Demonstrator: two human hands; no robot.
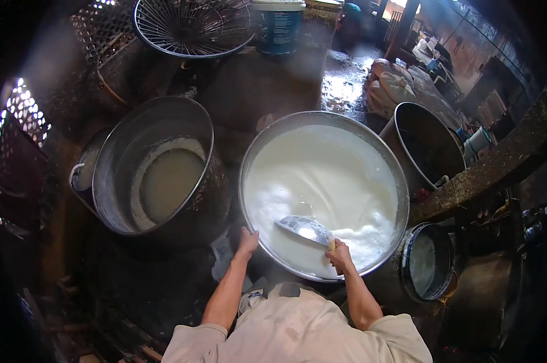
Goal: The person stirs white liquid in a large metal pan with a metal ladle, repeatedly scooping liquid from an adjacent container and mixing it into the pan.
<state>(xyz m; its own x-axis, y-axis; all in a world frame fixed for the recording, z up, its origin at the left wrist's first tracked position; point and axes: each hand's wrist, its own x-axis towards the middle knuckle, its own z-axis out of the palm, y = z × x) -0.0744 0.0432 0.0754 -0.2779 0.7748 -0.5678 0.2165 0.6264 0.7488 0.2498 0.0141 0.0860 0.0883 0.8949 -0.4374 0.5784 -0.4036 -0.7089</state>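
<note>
A wide metal vat [403, 199] of foamy, milky white liquid [309, 163] stands in front of me. My left hand [248, 242] is closed around the near left rim of the vat. In my right hand [340, 256] is the short, light-coloured handle of a metal scoop [306, 228]. The scoop's broad blade tilts to the left at the surface of the liquid, in the near half of the vat. White froth gathers to the right of the scoop and along the left side.
Left stands a deep metal pot [104, 181] with cloudy liquid low inside. A tall dark container [428, 142] and a smaller bucket [406, 266] with pale liquid flank the vat's right. Behind are a round wire rack [194, 27], a lidded teal tub [278, 30] and sacks [394, 88].
</note>
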